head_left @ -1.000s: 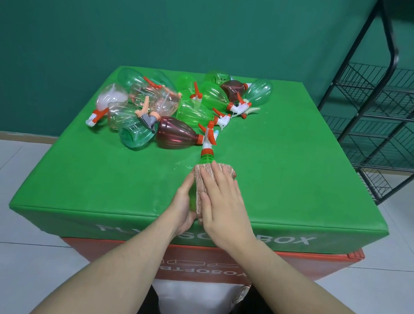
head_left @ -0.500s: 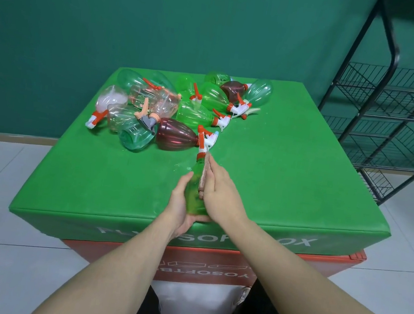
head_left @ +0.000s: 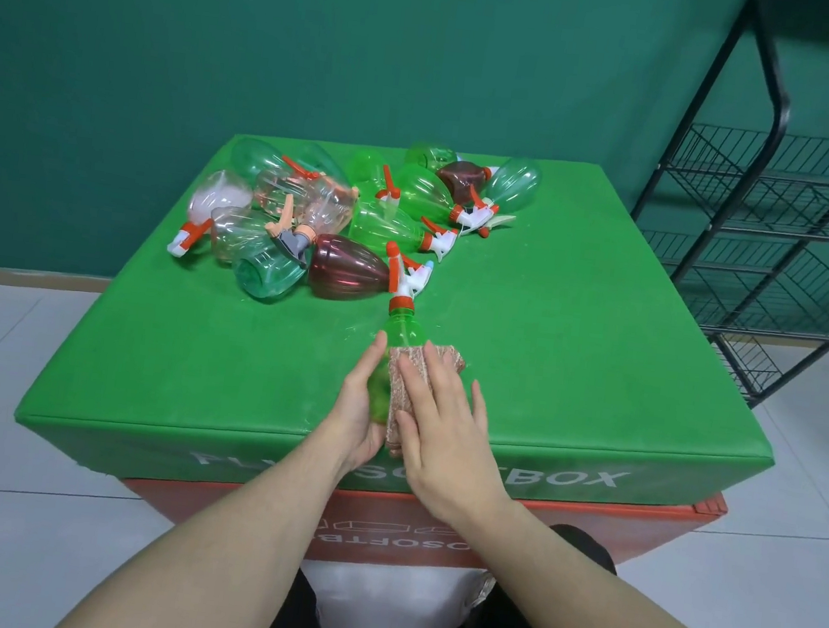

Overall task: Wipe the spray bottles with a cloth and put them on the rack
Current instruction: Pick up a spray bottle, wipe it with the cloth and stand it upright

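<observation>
Right fingers (head_left: 437, 394): straight and together, laid flat on the cloth, pressing it against the bottle.
Right hand (head_left: 445, 431): open, palm down, over the near end of the cloth.
Cloth (head_left: 426, 374): pinkish-brown, folded, draped over the right side of the bottle's body, far edge poking out past the fingertips.
Left fingers (head_left: 370, 368): thumb along the left side of the bottle, other fingers wrapped underneath, mostly hidden.
Left hand (head_left: 360, 411): curled round the bottle's body, gripping it from the left and below.
Bottle (head_left: 402, 333): green, clear plastic, lying between the two hands near the front edge of the box, neck pointing away; orange collar and white-and-orange trigger head at the far end, close to the brown bottle.
Brown bottle (head_left: 348, 267): on its side, just beyond the held one.
Pile of bottles (head_left: 363, 204): green, clear, pinkish and brown ones, lying jumbled on the far left half of the box top.
Box (head_left: 578, 358): green padded top with white lettering on the front, stacked on an orange block.
Rack (head_left: 771, 251): black wire shelves, standing to the right of the box, well apart from the hands.
</observation>
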{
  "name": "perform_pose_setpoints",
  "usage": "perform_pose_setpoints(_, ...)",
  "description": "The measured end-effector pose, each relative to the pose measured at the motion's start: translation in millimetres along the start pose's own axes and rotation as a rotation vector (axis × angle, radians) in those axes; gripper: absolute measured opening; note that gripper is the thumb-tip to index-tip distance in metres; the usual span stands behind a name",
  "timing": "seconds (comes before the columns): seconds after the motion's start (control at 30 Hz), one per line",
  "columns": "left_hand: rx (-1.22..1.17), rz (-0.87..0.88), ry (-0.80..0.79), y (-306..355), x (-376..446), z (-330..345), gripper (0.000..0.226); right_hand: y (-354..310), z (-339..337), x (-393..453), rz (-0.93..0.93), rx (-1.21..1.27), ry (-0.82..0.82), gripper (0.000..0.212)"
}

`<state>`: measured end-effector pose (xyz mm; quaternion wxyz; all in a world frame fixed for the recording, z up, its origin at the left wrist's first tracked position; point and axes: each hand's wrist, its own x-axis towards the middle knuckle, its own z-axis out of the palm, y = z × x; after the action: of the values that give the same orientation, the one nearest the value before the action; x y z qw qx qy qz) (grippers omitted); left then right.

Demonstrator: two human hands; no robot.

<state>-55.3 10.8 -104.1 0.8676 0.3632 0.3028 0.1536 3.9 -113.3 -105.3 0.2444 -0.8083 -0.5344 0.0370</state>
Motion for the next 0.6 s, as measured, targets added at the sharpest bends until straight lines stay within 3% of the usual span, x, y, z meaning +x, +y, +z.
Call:
perform_pose_setpoints(0.23, 0.150, -0.032, -0.034, 3, 4, 4, 0.049, 2, -15, 26, 0.038, 0.032, 0.057, 0.062)
perform_pose_setpoints(0.43, 0.016, -0.035, -0.019, 4, 4, -3, 0.049, -8, -17, 58, 0.111, 0.232, 0.060, 0.052)
perform_pose_setpoints(0.6, -0.018, -0.022, -0.017, 2, 3, -3, 0.049, -10, -15, 61, 0.131, 0.191, 0.042, 0.054)
